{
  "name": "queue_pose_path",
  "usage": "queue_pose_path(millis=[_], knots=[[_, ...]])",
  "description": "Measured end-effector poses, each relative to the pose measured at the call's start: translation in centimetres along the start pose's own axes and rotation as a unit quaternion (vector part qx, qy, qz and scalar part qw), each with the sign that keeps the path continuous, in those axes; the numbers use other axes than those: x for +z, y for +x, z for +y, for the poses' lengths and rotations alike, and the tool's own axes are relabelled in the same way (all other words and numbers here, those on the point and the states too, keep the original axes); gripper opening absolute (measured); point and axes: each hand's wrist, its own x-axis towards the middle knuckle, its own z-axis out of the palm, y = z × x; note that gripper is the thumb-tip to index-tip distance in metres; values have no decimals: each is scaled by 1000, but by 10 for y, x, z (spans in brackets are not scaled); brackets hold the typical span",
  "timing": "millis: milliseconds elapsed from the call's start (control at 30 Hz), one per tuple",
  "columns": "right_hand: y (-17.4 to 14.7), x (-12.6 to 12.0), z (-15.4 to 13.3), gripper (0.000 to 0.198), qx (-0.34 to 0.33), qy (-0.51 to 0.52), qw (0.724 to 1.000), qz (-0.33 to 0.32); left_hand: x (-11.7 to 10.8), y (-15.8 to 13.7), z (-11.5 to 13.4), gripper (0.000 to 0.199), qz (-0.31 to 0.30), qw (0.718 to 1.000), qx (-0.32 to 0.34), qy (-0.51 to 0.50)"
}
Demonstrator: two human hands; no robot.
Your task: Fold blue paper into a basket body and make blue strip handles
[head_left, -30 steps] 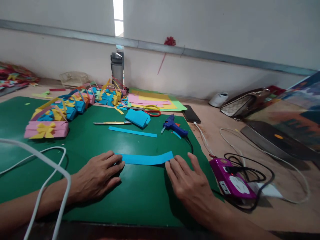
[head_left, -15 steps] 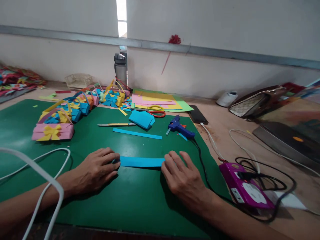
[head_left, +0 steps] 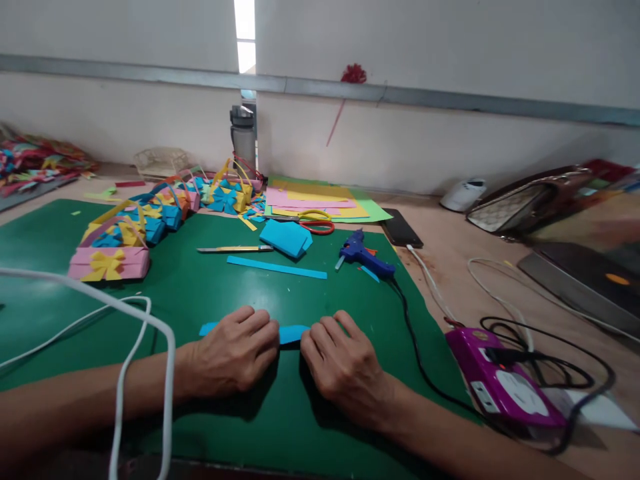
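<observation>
A blue paper strip [head_left: 293, 334] lies across the green mat [head_left: 280, 413] under both hands. My left hand [head_left: 237, 350] is closed over its middle, fingers curled, and the strip's left end sticks out past the wrist side. Curled fingers of my right hand [head_left: 343, 367] grip the strip's right part, and that end is hidden. A short stretch of blue shows between the hands. Farther back lie a narrower blue strip [head_left: 277, 267], a folded blue paper piece [head_left: 286, 238] and a thin craft knife [head_left: 235, 249].
A blue glue gun [head_left: 365, 255] trails a black cord to a purple power strip [head_left: 505, 383]. Scissors [head_left: 320, 221] rest by stacked coloured paper [head_left: 370, 208]. Small paper baskets [head_left: 113, 263] stand at left. A white cable [head_left: 169, 380] loops over my left forearm.
My left hand has slid right along the blue strip, closer to my right hand, baring the strip's left end. Both hands have curled more tightly. The view has shifted slightly.
</observation>
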Motion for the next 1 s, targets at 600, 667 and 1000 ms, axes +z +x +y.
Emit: queue_pose_path(millis=[600, 667, 1000], knots=[[-8, 3, 15, 24, 262, 287, 912, -130, 10, -11, -14, 22, -80, 954, -225, -183], [-7, 2, 17, 27, 268, 287, 909, -141, 6, -9, -17, 22, -98, 949, -242, -176], [-8, 3, 23, 24, 304, 285, 896, -153, 3, 1, -16, 29, -120, 936, -302, -135]])
